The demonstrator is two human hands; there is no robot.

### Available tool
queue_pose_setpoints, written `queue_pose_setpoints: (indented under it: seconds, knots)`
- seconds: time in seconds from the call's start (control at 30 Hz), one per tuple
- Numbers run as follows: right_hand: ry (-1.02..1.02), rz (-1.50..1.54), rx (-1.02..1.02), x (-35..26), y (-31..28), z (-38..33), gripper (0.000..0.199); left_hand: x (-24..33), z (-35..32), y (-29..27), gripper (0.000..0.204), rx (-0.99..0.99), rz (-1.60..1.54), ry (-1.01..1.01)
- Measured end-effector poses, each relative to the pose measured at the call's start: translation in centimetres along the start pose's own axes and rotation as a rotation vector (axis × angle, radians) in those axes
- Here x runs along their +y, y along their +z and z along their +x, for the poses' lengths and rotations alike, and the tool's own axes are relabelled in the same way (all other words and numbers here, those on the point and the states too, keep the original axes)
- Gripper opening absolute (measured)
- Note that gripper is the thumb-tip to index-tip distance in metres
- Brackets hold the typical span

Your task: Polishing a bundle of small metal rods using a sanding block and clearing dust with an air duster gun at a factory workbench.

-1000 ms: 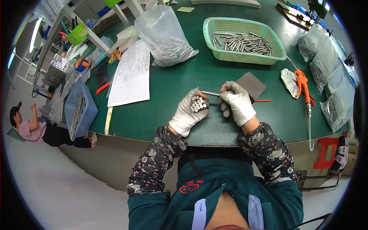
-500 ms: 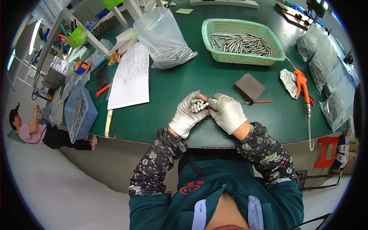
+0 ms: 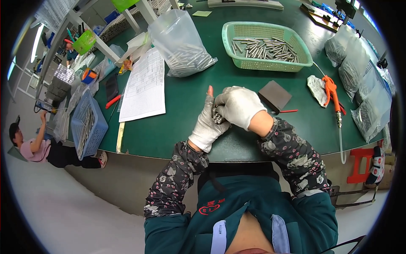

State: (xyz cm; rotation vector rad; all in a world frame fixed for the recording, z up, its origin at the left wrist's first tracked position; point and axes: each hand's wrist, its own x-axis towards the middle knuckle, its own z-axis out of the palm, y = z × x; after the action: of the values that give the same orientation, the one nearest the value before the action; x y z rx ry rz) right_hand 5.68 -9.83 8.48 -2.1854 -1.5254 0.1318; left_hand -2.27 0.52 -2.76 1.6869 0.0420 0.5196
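Note:
My left hand [image 3: 207,127], in a white glove with a bare fingertip showing, is closed around a bundle of short metal pins [image 3: 218,118]. The pins' round ends show between the two hands. My right hand [image 3: 242,106], also gloved, lies over the far side of the bundle with its fingers curled onto it; its fingertips are partly hidden. Right of the hands sit a dark brown block [image 3: 275,95] and a thin red-handled tool [image 3: 288,111]. More loose pins [image 3: 270,49] lie in a light green plastic basket [image 3: 309,55] farther back.
A clear bag of pins [image 3: 186,55] stands behind a printed sheet [image 3: 144,91] at left. An orange air gun [image 3: 332,91] and several filled bags [image 3: 372,112] line the right. A blue basket [image 3: 99,131] hangs by the left edge, near a seated person [image 3: 38,148].
My right hand has moved up and over the bundle, covering part of it. My left hand has turned, its bare fingertip now pointing away. The person at left has raised an arm.

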Motion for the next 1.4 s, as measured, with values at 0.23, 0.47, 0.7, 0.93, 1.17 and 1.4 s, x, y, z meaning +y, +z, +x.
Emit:
queue_pose_setpoints:
  seconds: [0.23, 0.47, 0.7, 0.93, 1.17, 1.4]
  knots:
    - [-0.098, 0.223, 0.527, 2.0, -0.9, -0.5, 0.008, 3.6, -0.6, -0.3, 0.089, 0.0, -0.017, -0.192]
    - [0.518, 1.512, 0.23, 3.5, 0.9, -3.3, 0.009, 5.1, -0.9, -0.3, 0.045, 0.093, -0.119, -0.187]
    - [0.424, 1.369, 0.138, 1.2, 3.8, -3.9, 0.019, 4.6, -0.9, -1.0, 0.029, 0.216, -0.792, -0.234]
    - [-0.073, 0.176, 0.345, 0.8, 3.2, -3.5, 0.031, 4.1, -0.2, -0.9, 0.027, 0.26, -0.922, -0.214]
    - [-0.412, 0.006, 0.41, 1.4, 1.0, -2.9, 0.086, 6.9, 0.8, -0.1, 0.031, 0.093, -0.89, -0.362]
    - [-0.475, 0.091, 0.294, 1.8, 1.7, -4.0, 0.063, 8.4, -0.1, 0.8, 0.05, -0.051, -0.689, -0.565]
